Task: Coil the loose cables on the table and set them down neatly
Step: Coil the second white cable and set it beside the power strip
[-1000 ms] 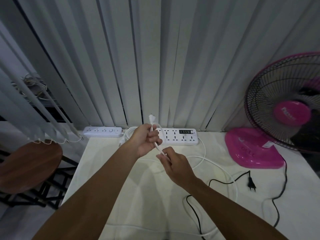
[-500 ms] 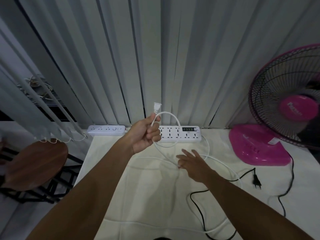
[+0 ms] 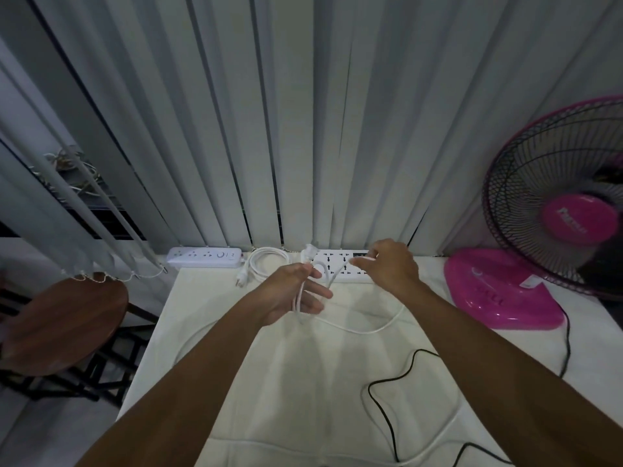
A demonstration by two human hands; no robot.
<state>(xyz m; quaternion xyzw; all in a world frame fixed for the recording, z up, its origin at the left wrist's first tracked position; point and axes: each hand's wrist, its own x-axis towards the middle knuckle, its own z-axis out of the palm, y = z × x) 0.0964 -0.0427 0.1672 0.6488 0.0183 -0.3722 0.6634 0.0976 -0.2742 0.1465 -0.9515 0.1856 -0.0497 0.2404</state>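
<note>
While the white cable (image 3: pixel 367 328) is only partly gathered, the entry reads as follows.

Step in hand: looping the white cable. It is judged early, since most of its length lies loose.

Left hand (image 3: pixel 296 293): raised above the tabletop (image 3: pixel 303 399). Thumb and curled fingers are closed round a turn or two of the white cable, with two fingers loosely extended. The plug (image 3: pixel 308 251) stands up above the grip.

Right hand (image 3: pixel 392 266): out to the right, over the large power strip (image 3: pixel 337 269). The fingertips appear to pinch the same cable. The back of the hand faces the camera, so the exact grip is not shown.

White cable, remainder: drops from the hands to the tabletop, curves below the right hand, then trails along the near edge.

Black cable (image 3: pixel 387 402): loose on the tabletop, untouched, and running toward the pink fan (image 3: pixel 499 294).

Coiled cable (image 3: pixel 266 262): lies at the back beside the small power strip (image 3: pixel 205 257), and is judged finished.

Next move calls for:
- carrying the right hand's length back to the left as a loop of matching size;
- easing the left fingers just enough to admit it without spilling the held turns;
- sliding the right hand farther down the slack.

Note: the slack lies near the black cable and may drag it.
</note>
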